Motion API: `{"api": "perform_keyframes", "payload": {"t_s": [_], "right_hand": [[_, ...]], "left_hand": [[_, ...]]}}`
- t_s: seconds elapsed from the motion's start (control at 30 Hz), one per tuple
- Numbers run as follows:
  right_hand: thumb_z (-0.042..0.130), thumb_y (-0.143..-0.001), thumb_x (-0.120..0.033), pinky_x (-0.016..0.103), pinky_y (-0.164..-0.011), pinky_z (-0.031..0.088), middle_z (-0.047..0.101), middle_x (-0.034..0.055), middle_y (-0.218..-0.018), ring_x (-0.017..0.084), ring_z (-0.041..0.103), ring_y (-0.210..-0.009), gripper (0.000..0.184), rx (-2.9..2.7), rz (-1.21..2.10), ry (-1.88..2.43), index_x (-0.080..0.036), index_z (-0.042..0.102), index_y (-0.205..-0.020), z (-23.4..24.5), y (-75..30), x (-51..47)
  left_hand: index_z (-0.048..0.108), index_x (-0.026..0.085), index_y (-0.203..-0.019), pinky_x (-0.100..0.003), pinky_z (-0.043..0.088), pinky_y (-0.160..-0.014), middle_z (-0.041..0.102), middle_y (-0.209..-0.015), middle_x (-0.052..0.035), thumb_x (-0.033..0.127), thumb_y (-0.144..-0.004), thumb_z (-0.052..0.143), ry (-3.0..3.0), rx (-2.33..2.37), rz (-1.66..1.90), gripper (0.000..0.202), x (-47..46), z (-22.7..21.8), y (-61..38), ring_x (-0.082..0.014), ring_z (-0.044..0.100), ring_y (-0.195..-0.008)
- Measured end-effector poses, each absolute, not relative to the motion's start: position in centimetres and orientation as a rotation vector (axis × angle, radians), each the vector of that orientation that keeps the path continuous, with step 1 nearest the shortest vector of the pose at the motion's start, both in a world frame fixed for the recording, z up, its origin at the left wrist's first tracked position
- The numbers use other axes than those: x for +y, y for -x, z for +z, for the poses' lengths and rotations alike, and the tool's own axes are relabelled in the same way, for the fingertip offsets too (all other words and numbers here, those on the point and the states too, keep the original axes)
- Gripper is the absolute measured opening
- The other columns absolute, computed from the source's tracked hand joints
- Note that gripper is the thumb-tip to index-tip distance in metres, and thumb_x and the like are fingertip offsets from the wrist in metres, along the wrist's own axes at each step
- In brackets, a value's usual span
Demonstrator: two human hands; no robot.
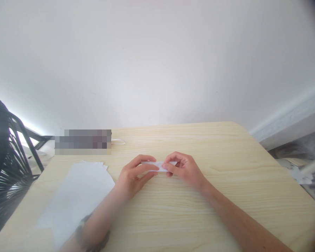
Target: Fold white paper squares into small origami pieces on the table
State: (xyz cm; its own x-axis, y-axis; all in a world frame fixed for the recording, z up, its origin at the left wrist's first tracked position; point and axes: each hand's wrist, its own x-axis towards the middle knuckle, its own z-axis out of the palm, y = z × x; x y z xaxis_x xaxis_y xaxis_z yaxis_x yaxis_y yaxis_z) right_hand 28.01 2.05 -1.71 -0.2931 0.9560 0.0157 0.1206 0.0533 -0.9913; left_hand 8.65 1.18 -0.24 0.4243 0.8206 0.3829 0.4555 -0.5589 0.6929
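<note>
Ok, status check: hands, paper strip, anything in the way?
Right hand pinching white paper strip. Left hand at its left end. White sheets off to the left; nothing seen blocking the strip.

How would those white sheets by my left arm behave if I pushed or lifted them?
The white sheets would probably slide apart, since their corners sit unaligned. They look thin, so likely floppy if lifted by one edge. Lying flat, they seem unlikely to tip.
</note>
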Motion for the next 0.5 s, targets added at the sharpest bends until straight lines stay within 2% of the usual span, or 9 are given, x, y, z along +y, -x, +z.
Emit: {"api": "perform_keyframes", "payload": {"t_s": [0.13,0.17,0.23,0.33,0.5], "right_hand": [[0.052,-0.08,-0.028,0.025,-0.066,0.052,0.065,0.0035,-0.084,0.014,0.063,-0.075,0.015,-1.731,1.116,1.027,-0.017,0.06,-0.087,-1.59,-28.17,1.83],[0.054,-0.079,-0.027,0.028,-0.073,0.051,0.064,0.0047,-0.091,0.015,0.062,-0.083,0.016,-1.8,1.016,0.987,-0.018,0.06,-0.09,-1.62,-28.14,1.75],[0.058,-0.077,-0.024,0.031,-0.082,0.048,0.063,0.0056,-0.1,0.017,0.059,-0.092,0.019,-1.909,0.826,0.905,-0.019,0.06,-0.095,-1.81,-28.01,1.62],[0.054,-0.08,-0.021,0.03,-0.081,0.048,0.065,0.0044,-0.096,0.015,0.06,-0.09,0.018,-1.97,0.638,0.842,-0.021,0.059,-0.097,-2.2,-27.75,1.54],[0.05,-0.082,-0.018,0.027,-0.075,0.05,0.066,0.0037,-0.091,0.014,0.061,-0.083,0.018,-2.035,0.475,0.818,-0.021,0.059,-0.097,-2.35,-27.64,1.46]], "left_hand": [[0.066,0.023,-0.088,-0.022,0.052,-0.057,0.063,-0.097,-0.006,0.017,-0.078,0.056,-2.188,1.133,1.044,0.016,1.22,-0.48,-8.58,-0.0166,0.061,-0.083],[0.066,0.022,-0.088,-0.022,0.053,-0.056,0.064,-0.097,-0.0061,0.018,-0.078,0.057,-2.179,1.137,1.069,0.015,1.25,-0.54,-8.55,-0.0172,0.061,-0.085],[0.067,0.021,-0.087,-0.026,0.054,-0.065,0.066,-0.094,-0.0063,0.016,-0.077,0.057,-2.175,1.117,1.117,0.015,1.33,-0.61,-8.52,-0.0182,0.061,-0.088],[0.067,0.019,-0.086,-0.035,0.051,-0.081,0.069,-0.09,-0.0054,0.015,-0.077,0.057,-2.199,1.081,1.152,0.014,1.38,-0.55,-8.57,-0.0199,0.061,-0.093],[0.066,0.018,-0.087,-0.036,0.051,-0.08,0.069,-0.084,-0.0052,0.013,-0.076,0.058,-2.283,1.022,1.148,0.015,1.34,-0.27,-8.87,-0.0207,0.06,-0.093]]}}
